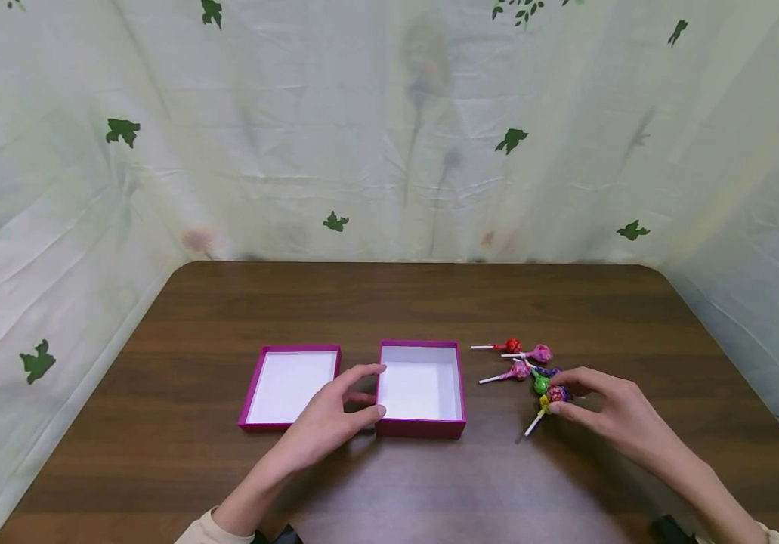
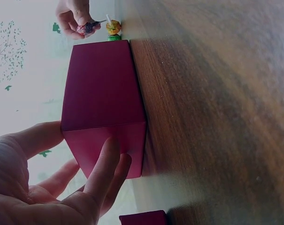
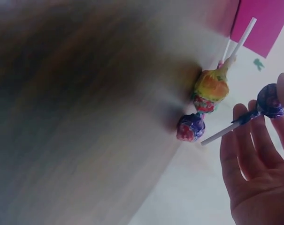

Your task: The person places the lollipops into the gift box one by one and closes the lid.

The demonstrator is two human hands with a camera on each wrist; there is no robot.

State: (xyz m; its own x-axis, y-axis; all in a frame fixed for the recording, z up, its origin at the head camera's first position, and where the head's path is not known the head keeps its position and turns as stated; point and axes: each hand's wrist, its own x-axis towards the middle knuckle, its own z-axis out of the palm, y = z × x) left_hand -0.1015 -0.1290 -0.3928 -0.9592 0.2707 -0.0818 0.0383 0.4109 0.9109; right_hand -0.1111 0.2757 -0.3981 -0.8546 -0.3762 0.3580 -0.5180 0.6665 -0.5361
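An open pink-red box (image 1: pixel 421 429) with a white inside stands in the middle of the table. My left hand (image 1: pixel 328 423) touches its left side, the thumb at the near corner and the fingertips against the side wall. My right hand (image 1: pixel 610 412) pinches a lollipop in a purple and red wrapper (image 3: pixel 269 101) between thumb and fingers, its white stick pointing away from the palm in the right wrist view. Below and beside it lie other lollipops, among them a yellow one (image 3: pixel 212 86), a green one (image 1: pixel 540 384) and another purple one (image 3: pixel 191 127).
A shallow matching lid (image 1: pixel 294 387) lies left of the box with its white inside up. A red lollipop (image 1: pixel 513 345) and two pink ones rest on the brown wooden table (image 1: pixel 389 302) right of the box. A pale curtain (image 1: pixel 362 136) with leaf prints hangs behind.
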